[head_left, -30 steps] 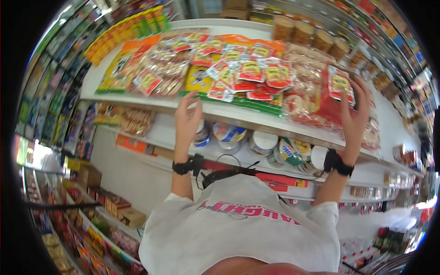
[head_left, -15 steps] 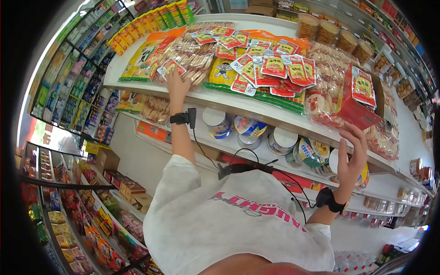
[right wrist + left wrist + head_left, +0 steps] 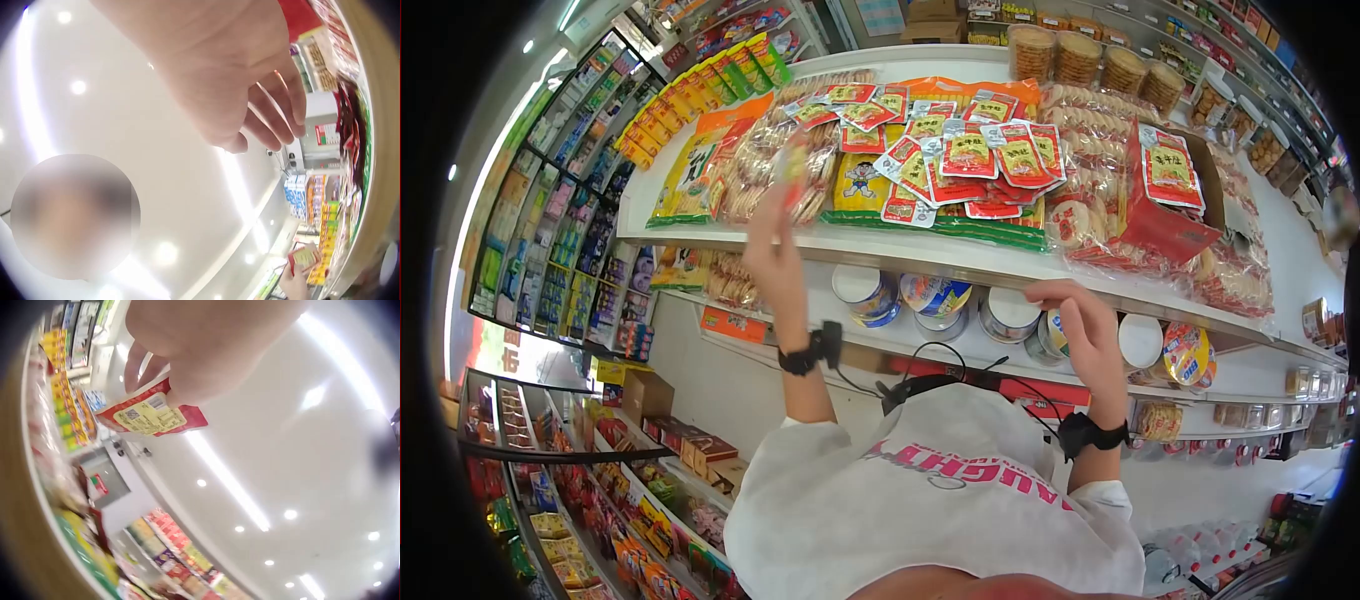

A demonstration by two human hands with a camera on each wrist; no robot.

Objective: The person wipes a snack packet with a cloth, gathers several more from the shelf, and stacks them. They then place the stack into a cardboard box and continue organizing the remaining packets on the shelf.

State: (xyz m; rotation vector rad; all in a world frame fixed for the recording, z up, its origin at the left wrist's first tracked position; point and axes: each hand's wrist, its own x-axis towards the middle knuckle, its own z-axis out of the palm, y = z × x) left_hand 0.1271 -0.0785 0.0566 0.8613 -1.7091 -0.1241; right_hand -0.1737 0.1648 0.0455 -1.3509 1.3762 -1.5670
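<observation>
My left hand (image 3: 774, 262) pinches a red-and-yellow snack packet (image 3: 149, 416) by its edge, in front of the shelf's left part. In the left wrist view the packet's back shows a barcode and a square code; in the head view it is blurred. My right hand (image 3: 1092, 335) is held in front of the shelf edge, fingers loosely bent, with nothing in it. A heap of similar red packets (image 3: 968, 156) lies on large yellow-green bags (image 3: 862, 180) mid-shelf. To its right, a red open box (image 3: 1168, 236) holds more packets (image 3: 1170, 168), one face up on top.
Clear bags of round biscuits (image 3: 1072, 218) lie under and beside the box. Yellow and green packs (image 3: 690, 98) line the shelf's far left; tall biscuit jars (image 3: 1078, 60) stand at the back. Tubs (image 3: 1008, 312) fill the lower shelf, below the white shelf edge (image 3: 880, 250).
My left hand has picked up the packet that lay on the left biscuit bag and drawn it back. My right hand has gone from the red box down and left.
</observation>
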